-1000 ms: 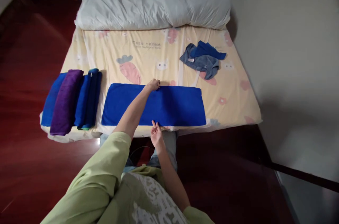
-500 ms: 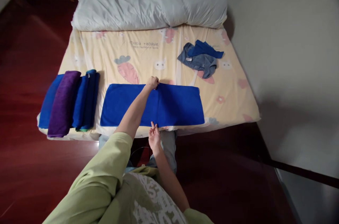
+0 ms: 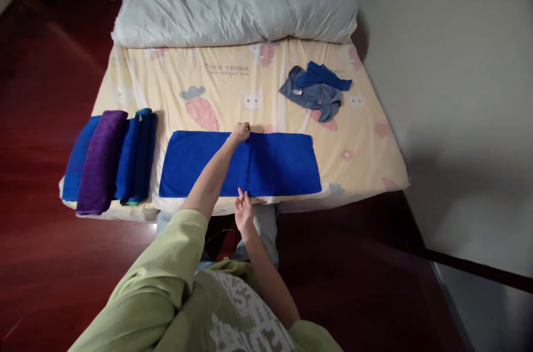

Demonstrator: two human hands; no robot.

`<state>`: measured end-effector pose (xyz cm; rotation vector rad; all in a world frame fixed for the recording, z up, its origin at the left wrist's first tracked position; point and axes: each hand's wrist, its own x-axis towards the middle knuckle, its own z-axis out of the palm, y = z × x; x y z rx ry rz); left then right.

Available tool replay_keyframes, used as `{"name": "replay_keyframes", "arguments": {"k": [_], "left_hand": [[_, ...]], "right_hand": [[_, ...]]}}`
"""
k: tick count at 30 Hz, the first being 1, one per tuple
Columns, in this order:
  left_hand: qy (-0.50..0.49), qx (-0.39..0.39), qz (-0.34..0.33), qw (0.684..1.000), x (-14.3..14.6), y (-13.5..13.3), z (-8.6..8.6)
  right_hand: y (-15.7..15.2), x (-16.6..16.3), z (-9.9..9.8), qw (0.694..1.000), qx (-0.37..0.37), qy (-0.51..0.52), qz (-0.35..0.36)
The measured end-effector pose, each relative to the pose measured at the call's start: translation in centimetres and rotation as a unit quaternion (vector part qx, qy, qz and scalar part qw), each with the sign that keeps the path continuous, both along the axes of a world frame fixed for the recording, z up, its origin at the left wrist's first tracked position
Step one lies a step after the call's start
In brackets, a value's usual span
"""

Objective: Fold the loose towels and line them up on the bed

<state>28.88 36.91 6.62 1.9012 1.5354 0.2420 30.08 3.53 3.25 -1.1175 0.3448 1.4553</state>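
Observation:
A blue towel (image 3: pixel 283 166) lies folded in a long strip along the bed's front edge, with a crease running across its middle. My left hand (image 3: pixel 240 131) is closed on the towel's far edge, at the top of this crease. At the near edge, by the crease's other end, is my right hand (image 3: pixel 244 213), palm up. Two of its fingers stretch out and apart, their tips touching the towel, while the others are partly curled.
Several folded towels stand in a row on the left, a purple towel (image 3: pixel 102 163) among them. A crumpled grey-blue cloth (image 3: pixel 312 97) with a darker blue cloth (image 3: pixel 322 75) on it lies at the back right. A grey quilt (image 3: pixel 237 2) covers the far end of the patterned bed (image 3: pixel 162 71).
Both hands stay almost where they were. The crease between them looks sharper, and the towel's left end has shifted very slightly to the right.

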Motion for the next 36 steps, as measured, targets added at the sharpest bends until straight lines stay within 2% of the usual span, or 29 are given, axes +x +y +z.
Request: {"name": "replay_keyframes", "arguments": {"k": [7, 10, 13, 17, 20, 23, 27, 30, 33, 36], "left_hand": [[0.009, 0.005, -0.005, 1.0, -0.4, -0.9, -0.2], [0.008, 0.008, -0.011, 1.0, -0.6, -1.4, 0.5], [0.0, 0.025, -0.005, 1.0, -0.9, -1.3, 2.4], [-0.076, 0.023, 0.02, 0.997, -1.6, -1.8, 6.8], [-0.169, 0.026, 0.058, 0.984, -3.0, -3.3, 11.2], [-0.271, 0.042, 0.096, 0.957, -5.7, -5.0, 16.3], [-0.382, 0.098, 0.119, 0.911, -10.7, -7.1, 23.1], [-0.402, 0.171, 0.11, 0.893, -14.2, -9.2, 27.6], [-0.397, 0.234, 0.118, 0.88, -16.8, -11.9, 30.9], [-0.4, 0.259, 0.138, 0.868, -18.9, -14.6, 33.0]], "right_hand": [[0.2, -0.1, 0.0, 0.999, 0.007, -0.035, 0.022], [-0.1, 0.2, 0.5, 0.997, 0.001, -0.06, 0.043], [-1.1, 0.8, 1.5, 0.995, 0.007, -0.077, 0.063], [-1.5, 2.8, 4.1, 0.992, 0.043, -0.107, 0.052], [-0.6, 5.7, 7.5, 0.983, 0.085, -0.152, 0.055], [0.8, 9.7, 12.1, 0.96, 0.152, -0.226, 0.071], [3.5, 14.7, 20.0, 0.903, 0.239, -0.346, 0.085], [5.9, 16.6, 26.2, 0.86, 0.306, -0.396, 0.1], [8.0, 16.7, 31.3, 0.828, 0.333, -0.434, 0.124], [9.1, 15.9, 34.5, 0.803, 0.337, -0.471, 0.139]]}}
